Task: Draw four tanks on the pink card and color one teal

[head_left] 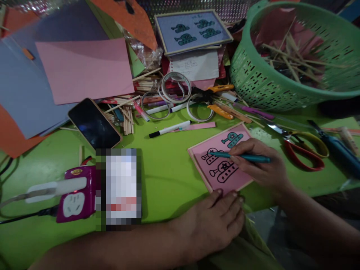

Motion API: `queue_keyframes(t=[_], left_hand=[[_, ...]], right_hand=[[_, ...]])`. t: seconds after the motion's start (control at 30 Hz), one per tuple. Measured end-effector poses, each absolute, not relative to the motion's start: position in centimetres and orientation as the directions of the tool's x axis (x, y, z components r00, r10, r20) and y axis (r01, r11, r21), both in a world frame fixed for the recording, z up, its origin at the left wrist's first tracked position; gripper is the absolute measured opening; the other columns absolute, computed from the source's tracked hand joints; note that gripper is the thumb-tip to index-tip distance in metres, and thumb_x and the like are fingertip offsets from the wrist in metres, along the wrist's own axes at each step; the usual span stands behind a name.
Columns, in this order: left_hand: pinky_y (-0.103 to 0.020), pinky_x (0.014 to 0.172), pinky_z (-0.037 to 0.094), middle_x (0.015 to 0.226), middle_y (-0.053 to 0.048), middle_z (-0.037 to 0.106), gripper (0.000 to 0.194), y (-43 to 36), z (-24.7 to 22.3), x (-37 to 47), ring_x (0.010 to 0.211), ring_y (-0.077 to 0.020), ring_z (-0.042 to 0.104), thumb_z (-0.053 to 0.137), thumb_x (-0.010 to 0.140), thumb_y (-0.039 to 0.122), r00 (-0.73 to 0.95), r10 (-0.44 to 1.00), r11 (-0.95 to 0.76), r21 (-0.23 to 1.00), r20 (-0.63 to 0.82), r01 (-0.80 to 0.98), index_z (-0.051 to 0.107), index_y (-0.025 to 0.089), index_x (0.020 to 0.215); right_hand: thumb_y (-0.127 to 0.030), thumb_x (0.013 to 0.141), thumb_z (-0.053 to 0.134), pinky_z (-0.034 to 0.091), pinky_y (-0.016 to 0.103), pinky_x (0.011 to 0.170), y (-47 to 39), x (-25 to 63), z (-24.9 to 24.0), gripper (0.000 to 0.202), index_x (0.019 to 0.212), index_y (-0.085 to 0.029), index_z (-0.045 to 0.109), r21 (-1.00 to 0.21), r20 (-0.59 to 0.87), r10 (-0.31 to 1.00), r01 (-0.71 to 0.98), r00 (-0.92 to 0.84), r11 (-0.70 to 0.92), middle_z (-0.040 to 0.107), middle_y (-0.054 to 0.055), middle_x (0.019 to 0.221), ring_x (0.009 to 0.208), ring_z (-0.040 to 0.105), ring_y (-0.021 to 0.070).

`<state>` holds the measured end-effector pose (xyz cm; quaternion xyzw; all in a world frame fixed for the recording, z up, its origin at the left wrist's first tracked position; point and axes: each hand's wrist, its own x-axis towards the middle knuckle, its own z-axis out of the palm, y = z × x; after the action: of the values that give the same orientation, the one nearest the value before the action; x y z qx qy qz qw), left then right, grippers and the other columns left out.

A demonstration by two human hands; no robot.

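A pink card (206,173) with a pale stick frame lies tilted on the green table. It bears black-outlined tank drawings; the top one is coloured teal. My right hand (257,163) is closed round a teal marker (254,158), whose tip touches the left tank drawing at its star. My left hand (221,217) lies with fingers spread, its fingertips at the card's lower edge. A white marker with a black cap (170,129) rests above the card, beside a pink paper strip (206,125).
A dark phone (94,123), a magenta power strip (91,187) and a blurred-out screen (122,183) lie left. Tape rolls (176,87), orange-handled cutters (221,111) and a framed blue card (194,32) are behind. Red-and-yellow scissors (303,159) and a green basket (281,88) of sticks stand right.
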<state>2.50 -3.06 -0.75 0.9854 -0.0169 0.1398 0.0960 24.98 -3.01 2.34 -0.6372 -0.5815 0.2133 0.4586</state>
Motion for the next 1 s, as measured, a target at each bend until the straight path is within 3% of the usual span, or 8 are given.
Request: queue_keyframes(t=[0.2, 0.37, 0.7, 1.0], left_hand=[[-0.042, 0.116, 0.036, 0.152, -0.005, 0.061, 0.040, -2.91, -0.57, 2.52, 0.141, -0.0231, 0.055, 0.040, 0.109, 0.019, 0.966, -0.022, -0.983, 0.169, 0.259, -0.068, 0.066, 0.019, 0.141], [-0.041, 0.116, 0.038, 0.154, -0.006, 0.058, 0.042, -2.69, -0.29, 2.56, 0.142, -0.0232, 0.054, 0.038, 0.110, 0.019, 0.979, -0.062, -0.982, 0.163, 0.194, -0.094, 0.063, 0.019, 0.144], [-0.042, 0.116, 0.037, 0.153, -0.007, 0.060, 0.038, -3.14, -0.93, 2.54, 0.142, -0.0245, 0.054, 0.045, 0.109, 0.022, 0.967, -0.022, -0.981, 0.181, 0.253, -0.070, 0.064, 0.018, 0.141], [-0.044, 0.118, 0.036, 0.159, -0.012, 0.052, 0.043, -3.13, -0.92, 2.40, 0.146, -0.0273, 0.049, 0.042, 0.109, 0.021, 0.980, -0.077, -0.979, 0.170, 0.183, -0.109, 0.057, 0.014, 0.149]], right_hand=[[-0.014, 0.082, 0.074, 0.050, 0.025, 0.049, -3.02, 25.06, 2.26, 0.012, 0.080, -0.026, 0.072, -0.800, 0.305, 0.926, 0.588, 0.223, 0.121, 0.069, -0.002, 0.068, 0.055, 0.062, 0.0131], [-0.016, 0.082, 0.074, 0.050, 0.026, 0.048, -2.97, 25.19, 2.39, 0.010, 0.078, -0.026, 0.071, -0.791, 0.295, 0.935, 0.600, 0.198, 0.122, 0.068, -0.001, 0.066, 0.054, 0.062, 0.0137], [-0.017, 0.084, 0.073, 0.050, 0.026, 0.050, -3.13, 25.12, 2.29, 0.009, 0.081, -0.025, 0.069, -0.795, 0.282, 0.930, 0.599, 0.236, 0.090, 0.068, -0.001, 0.067, 0.054, 0.062, 0.0142], [-0.013, 0.085, 0.070, 0.050, 0.026, 0.050, -3.23, 25.21, 2.23, 0.012, 0.083, -0.025, 0.068, -0.777, 0.299, 0.926, 0.623, 0.230, 0.096, 0.068, -0.001, 0.069, 0.055, 0.062, 0.0142]])
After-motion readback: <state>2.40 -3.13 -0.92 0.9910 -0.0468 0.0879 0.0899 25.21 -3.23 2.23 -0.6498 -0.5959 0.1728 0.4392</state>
